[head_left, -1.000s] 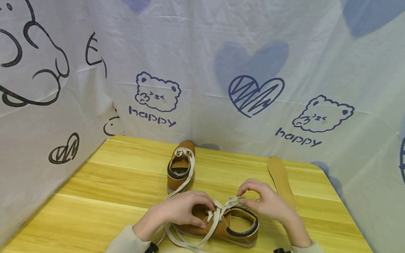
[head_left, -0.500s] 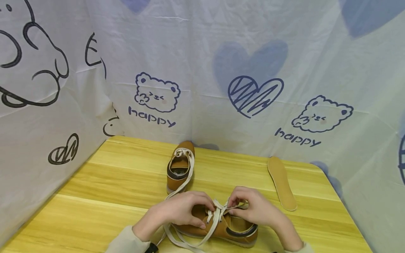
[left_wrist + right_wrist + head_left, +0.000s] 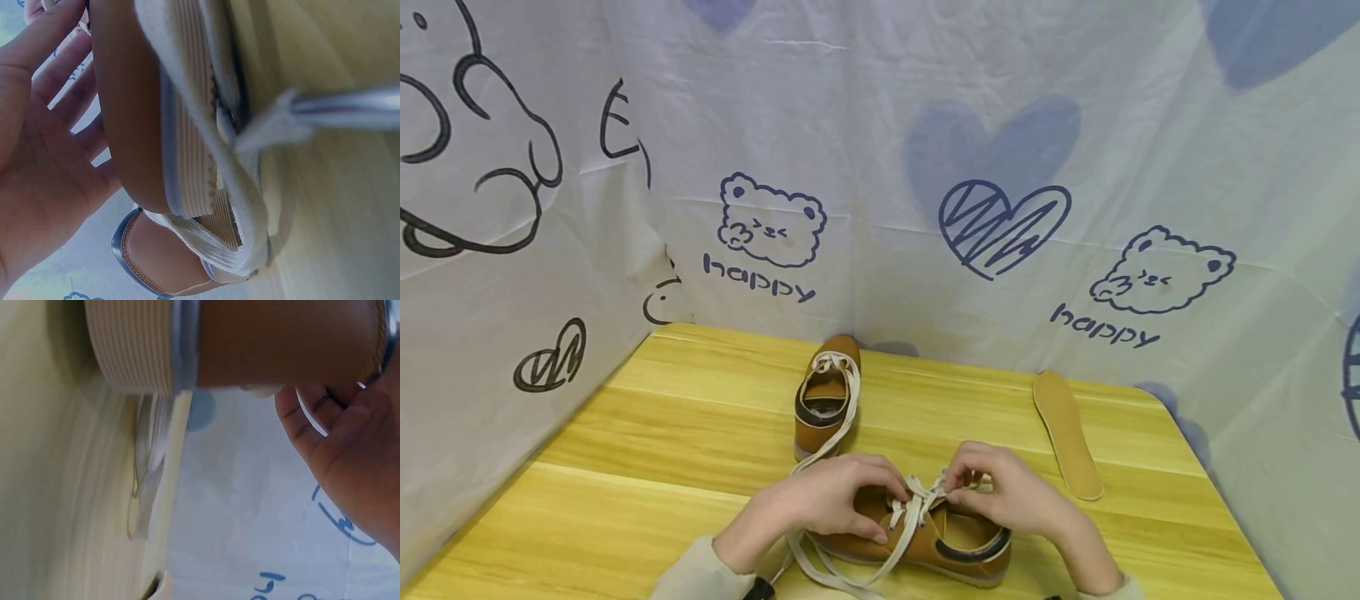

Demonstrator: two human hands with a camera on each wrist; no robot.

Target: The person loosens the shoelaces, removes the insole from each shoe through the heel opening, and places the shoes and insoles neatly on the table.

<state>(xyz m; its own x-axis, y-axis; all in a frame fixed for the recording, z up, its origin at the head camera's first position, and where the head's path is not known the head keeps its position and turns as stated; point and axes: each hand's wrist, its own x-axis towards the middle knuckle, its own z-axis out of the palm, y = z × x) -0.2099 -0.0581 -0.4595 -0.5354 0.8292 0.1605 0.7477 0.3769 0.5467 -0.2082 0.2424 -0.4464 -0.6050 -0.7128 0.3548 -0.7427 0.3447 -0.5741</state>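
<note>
A brown lace-up shoe (image 3: 934,547) lies toe to the left near the table's front. My left hand (image 3: 823,498) holds its front part, thumb on the near side and fingers over the lacing. In the left wrist view the palm is beside the toe (image 3: 131,106). My right hand (image 3: 1015,493) pinches the cream shoelace (image 3: 917,510) between thumb and fingers, just above the shoe's opening. In the right wrist view the heel (image 3: 281,344) hides part of those fingers. A long loose lace end hangs over the shoe's near side to the table.
A matching shoe (image 3: 815,437) stands behind, its long laces trailing forward under my left wrist. To the right lies a tan insole (image 3: 1070,437). A white printed cloth (image 3: 880,275) borders the yellow wood-grain table (image 3: 700,408) at back and left.
My right hand has moved left and slightly down, its fingertips now closer to the lace crossing. The insole shows in full. My left hand and the shoe stay in place.
</note>
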